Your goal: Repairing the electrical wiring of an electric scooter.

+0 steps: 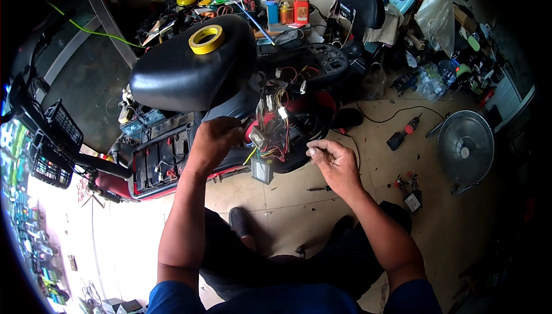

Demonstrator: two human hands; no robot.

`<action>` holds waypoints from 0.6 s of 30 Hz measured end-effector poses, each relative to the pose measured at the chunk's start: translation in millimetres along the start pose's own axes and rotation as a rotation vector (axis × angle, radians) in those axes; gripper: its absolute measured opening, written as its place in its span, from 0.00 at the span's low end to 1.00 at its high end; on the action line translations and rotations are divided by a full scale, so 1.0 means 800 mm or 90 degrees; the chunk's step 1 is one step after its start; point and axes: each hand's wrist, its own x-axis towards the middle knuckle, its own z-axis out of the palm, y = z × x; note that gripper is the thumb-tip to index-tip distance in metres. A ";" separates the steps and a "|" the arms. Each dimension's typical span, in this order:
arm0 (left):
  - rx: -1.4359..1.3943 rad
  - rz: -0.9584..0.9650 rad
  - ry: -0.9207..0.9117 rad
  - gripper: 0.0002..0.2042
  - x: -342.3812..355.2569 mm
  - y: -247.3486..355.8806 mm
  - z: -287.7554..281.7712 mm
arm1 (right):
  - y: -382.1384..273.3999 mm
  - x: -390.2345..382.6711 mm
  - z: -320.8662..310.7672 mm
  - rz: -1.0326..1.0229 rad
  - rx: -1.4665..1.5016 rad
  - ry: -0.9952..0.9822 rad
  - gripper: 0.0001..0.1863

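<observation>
A scooter with its body opened up stands in front of me, its wiring harness [270, 153] of thin coloured wires hanging out. White plug connectors [282, 112] dangle among the wires, and a silver finned box [261, 171] hangs below them. My left hand [211, 141] is at the left of the harness, fingers curled in shadow; what they hold, if anything, is hidden. To the right of the wires, my right hand [338, 166] has thumb and fingers pinched together. Anything between those fingertips is too small to make out.
A yellow tape roll [208, 48] lies on the black seat [172, 81]. On the tiled floor are a red-and-black power drill [404, 133], a slim dark tool [319, 189], a small box [413, 201] and a round fan [478, 136]. Cluttered tools fill the bench behind.
</observation>
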 end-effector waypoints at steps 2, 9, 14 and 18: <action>0.087 0.033 -0.017 0.15 0.012 -0.034 0.004 | -0.001 0.001 0.013 -0.003 -0.027 -0.019 0.10; 0.047 0.030 -0.245 0.19 0.056 -0.071 0.017 | 0.039 0.010 0.040 -0.022 -0.159 -0.066 0.10; -0.044 -0.084 -0.270 0.21 0.048 -0.060 0.019 | 0.031 0.002 0.045 0.035 -0.145 -0.079 0.10; -0.078 -0.135 -0.275 0.21 0.033 -0.054 0.023 | 0.032 -0.002 0.048 0.062 -0.091 -0.108 0.13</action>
